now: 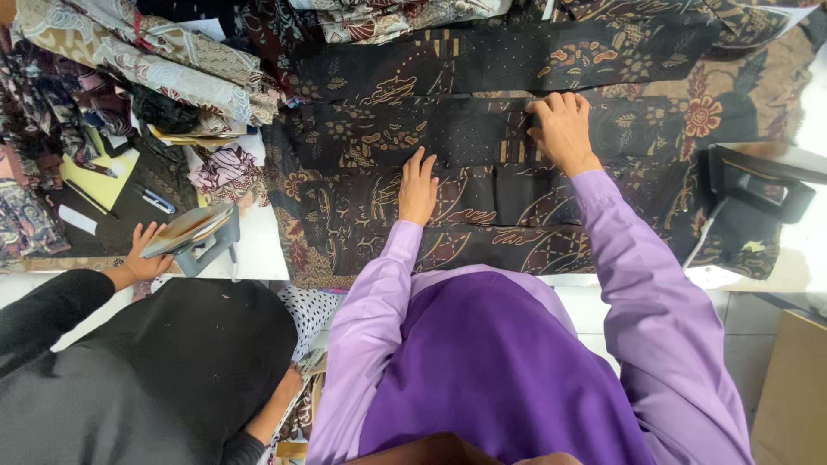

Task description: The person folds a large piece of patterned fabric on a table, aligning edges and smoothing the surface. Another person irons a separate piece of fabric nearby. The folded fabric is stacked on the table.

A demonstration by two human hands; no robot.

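We've got both hands down on dark patterned cloth strips laid in rows across the surface, w/ brown & orange flower and leaf print. Left hand lies flat, fingers together & stretched, grip open w/ nothing clamped; it presses on a lower strip, prob. to keep it from sliding. Right hand sits farther up & to the right, fingers curled over the edge of the middle strip; its grip looks part closed, fingertips pinching or pushing the cloth edge, but we can't tell if the cloth is truly nipped between them. The strips overlap each other, long edges roughly parallel, so they seem lined up to match pattern or width. Under them a bigger printed cloth spreads out to the right. At left a heap of folded cloths in lighter prints is stacked, near a yellow paper & a pen. A co-worker in a black sleeve sits beside us at left; that person's hand holds a small grey stand w/ a flat plate, touching it. At far right a black machine part rests on the surface.
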